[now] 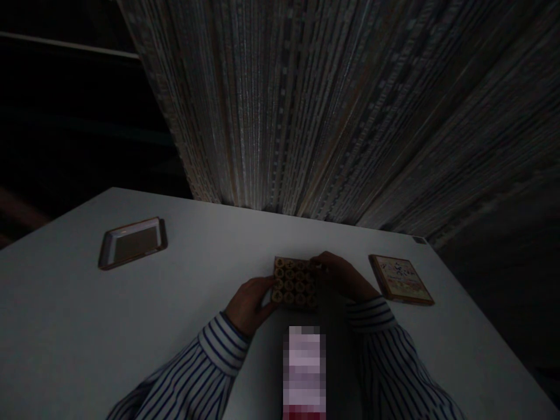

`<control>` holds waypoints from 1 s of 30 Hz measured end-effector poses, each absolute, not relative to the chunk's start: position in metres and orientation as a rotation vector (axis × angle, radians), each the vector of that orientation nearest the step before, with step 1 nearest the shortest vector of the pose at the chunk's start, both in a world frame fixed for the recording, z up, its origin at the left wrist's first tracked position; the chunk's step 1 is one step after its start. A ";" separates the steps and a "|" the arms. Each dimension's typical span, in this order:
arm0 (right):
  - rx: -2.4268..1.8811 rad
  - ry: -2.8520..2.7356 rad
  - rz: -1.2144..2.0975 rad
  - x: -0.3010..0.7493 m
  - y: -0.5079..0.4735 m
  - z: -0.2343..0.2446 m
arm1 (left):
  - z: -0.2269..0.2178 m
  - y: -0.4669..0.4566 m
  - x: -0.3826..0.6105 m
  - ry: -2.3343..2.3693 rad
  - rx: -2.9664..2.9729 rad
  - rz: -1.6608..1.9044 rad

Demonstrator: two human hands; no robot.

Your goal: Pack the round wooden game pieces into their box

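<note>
A small square tray of round xiangqi pieces (pixel 295 284) sits in the middle of the white table, its wooden discs set out in rows with dark marks on top. My left hand (pixel 249 303) grips the tray's left edge, thumb at the near corner and fingers further up the side. At the far right corner is my right hand (pixel 335 271), fingers bent and pinched together over the discs there. Whether they hold a disc or the tray's edge is too dark to tell.
An open rectangular box part (pixel 161 233) with a pale inside lies at the left on the white table (pixel 210 245). To the right lies a flat box lid with a printed picture (pixel 402 279). A striped, textured curtain or wall (pixel 280 116) rises behind the table's far edge.
</note>
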State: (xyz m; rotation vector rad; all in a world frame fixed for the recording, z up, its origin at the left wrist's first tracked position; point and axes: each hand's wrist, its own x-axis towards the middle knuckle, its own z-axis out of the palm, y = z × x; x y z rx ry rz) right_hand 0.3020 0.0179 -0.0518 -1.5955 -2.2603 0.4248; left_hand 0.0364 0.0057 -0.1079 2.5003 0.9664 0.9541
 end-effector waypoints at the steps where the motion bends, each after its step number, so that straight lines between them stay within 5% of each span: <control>1: -1.589 -2.253 0.432 0.302 0.018 -0.052 | -0.108 0.006 0.036 0.967 2.504 0.958; 30: -1.565 -2.215 0.471 0.301 0.019 -0.049 | -0.110 0.007 0.036 0.946 2.492 0.953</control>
